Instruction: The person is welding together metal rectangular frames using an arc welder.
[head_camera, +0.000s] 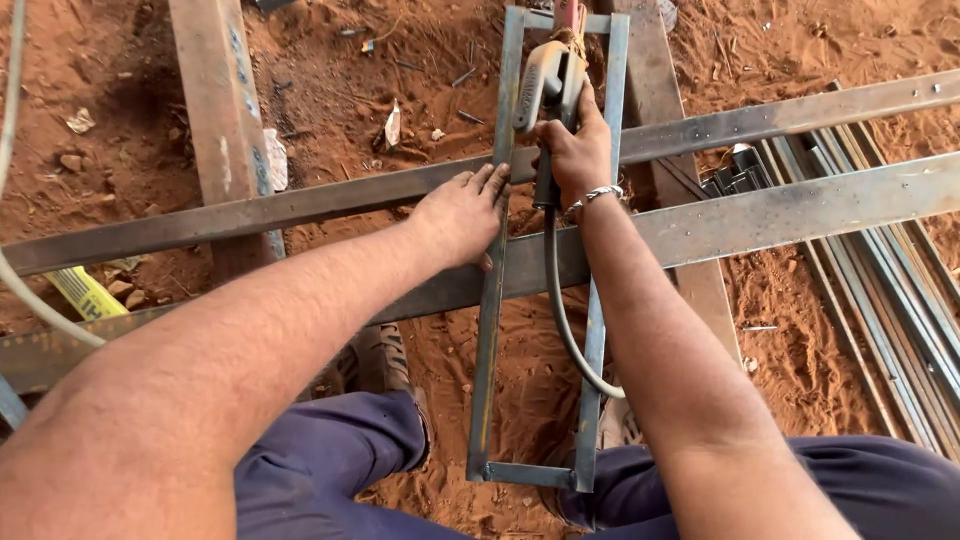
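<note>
A: Looking down from the head camera: a narrow rectangular steel frame (545, 250) lies across two long steel rails (800, 205) over red dirt (100, 120). The left hand (462, 212) is spread flat, palm down, on the frame's left bar right where it crosses the upper rail. It grips nothing, just presses.

B: And the right hand (575, 155)?

A: Wrapped fully round the handle of a welding electrode holder (548, 80), cable (565, 320) looping back toward the body between the frame's long bars. The holder's head sits up near the frame's far short end.

B: Is there a rod in it?

A: Hard to say; the tip is crowded against the top of the picture, so I can't tell whether an electrode is loaded.

B: So what stage does this look like?

A: I'd judge it as steadying and lining up the frame on the rails, with no arc showing. A clean next move would call for the left palm keeping that bar from sliding and the holder's tip brought down to a joint.

B: Anything else around?

A: Bundled steel sections (880, 290) at the right edge, a rusty beam (225, 130) at upper left, the person's shoe (385, 355) under the frame.
</note>
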